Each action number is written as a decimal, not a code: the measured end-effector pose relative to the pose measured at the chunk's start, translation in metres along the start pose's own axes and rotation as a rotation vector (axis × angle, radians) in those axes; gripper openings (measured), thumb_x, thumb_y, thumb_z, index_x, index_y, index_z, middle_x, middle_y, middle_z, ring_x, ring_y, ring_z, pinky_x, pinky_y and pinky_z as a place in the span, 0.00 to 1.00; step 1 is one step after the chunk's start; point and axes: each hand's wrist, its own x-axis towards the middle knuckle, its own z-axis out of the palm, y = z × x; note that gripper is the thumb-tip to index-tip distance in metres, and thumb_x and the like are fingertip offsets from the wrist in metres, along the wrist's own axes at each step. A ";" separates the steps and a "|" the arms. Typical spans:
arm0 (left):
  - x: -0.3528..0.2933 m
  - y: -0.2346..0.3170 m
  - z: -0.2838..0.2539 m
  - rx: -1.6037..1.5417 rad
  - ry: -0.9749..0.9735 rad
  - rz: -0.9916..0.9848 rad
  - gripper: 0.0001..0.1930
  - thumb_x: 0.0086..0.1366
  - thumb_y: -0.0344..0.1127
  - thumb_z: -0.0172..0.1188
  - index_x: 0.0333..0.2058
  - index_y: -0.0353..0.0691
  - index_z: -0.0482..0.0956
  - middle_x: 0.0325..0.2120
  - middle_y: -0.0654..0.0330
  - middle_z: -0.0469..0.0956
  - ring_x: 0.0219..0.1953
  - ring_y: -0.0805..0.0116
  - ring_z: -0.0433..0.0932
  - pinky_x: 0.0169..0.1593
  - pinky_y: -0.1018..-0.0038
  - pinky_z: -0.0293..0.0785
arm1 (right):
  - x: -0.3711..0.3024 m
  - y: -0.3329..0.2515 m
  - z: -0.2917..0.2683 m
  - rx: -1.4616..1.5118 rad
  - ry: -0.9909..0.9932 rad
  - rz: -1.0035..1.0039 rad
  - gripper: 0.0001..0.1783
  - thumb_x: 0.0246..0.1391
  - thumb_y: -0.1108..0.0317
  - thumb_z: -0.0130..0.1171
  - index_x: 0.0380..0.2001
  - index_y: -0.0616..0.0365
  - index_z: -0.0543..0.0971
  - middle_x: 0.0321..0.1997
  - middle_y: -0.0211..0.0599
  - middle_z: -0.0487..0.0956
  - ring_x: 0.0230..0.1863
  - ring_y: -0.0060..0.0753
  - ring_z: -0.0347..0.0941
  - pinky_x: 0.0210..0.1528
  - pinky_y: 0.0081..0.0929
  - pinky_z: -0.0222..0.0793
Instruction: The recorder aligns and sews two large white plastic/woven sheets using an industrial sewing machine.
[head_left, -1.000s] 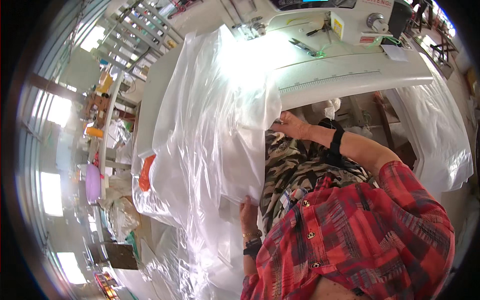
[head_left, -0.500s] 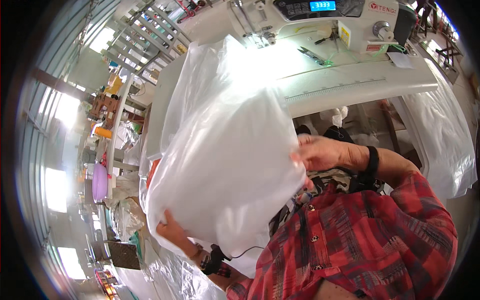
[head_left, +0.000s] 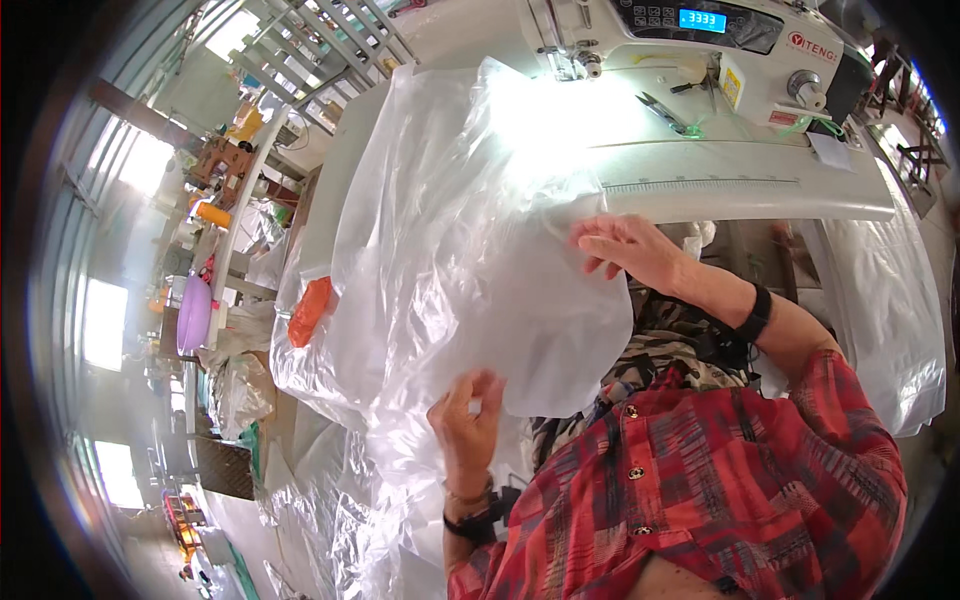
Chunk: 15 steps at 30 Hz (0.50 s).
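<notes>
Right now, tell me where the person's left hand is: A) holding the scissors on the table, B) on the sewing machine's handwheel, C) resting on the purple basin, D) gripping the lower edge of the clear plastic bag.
D: the left hand pinches the lower edge of the clear plastic bag, while the right hand holds the bag's upper right side in front of the white sewing machine.
</notes>
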 end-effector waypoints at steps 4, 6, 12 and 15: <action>0.047 0.017 0.029 0.733 0.443 0.373 0.20 0.53 0.31 0.68 0.45 0.35 0.77 0.35 0.56 0.81 0.38 0.59 0.79 0.49 0.65 0.70 | 0.024 0.008 0.014 0.467 0.136 0.068 0.24 0.62 0.57 0.53 0.53 0.63 0.68 0.52 0.35 0.74 0.43 0.30 0.77 0.35 0.23 0.73; 0.046 -0.036 0.038 0.755 0.381 0.317 0.20 0.55 0.31 0.66 0.47 0.35 0.75 0.32 0.55 0.80 0.38 0.56 0.78 0.54 0.62 0.65 | 0.026 0.001 0.021 0.586 0.181 0.065 0.23 0.62 0.58 0.53 0.53 0.62 0.67 0.52 0.35 0.74 0.44 0.32 0.78 0.36 0.23 0.72; 0.070 -0.051 -0.020 -0.486 0.389 0.025 0.07 0.70 0.32 0.51 0.31 0.37 0.70 0.18 0.68 0.66 0.19 0.79 0.68 0.24 0.81 0.66 | 0.038 -0.020 0.023 0.805 0.322 0.066 0.16 0.61 0.61 0.54 0.47 0.58 0.68 0.51 0.35 0.71 0.41 0.30 0.77 0.35 0.21 0.70; 0.091 -0.024 -0.057 -0.430 0.339 -0.084 0.09 0.70 0.33 0.51 0.30 0.38 0.70 0.17 0.71 0.64 0.19 0.83 0.63 0.24 0.85 0.63 | 0.064 -0.020 0.010 0.913 0.251 0.050 0.13 0.61 0.63 0.55 0.44 0.57 0.69 0.44 0.32 0.71 0.31 0.21 0.71 0.32 0.21 0.67</action>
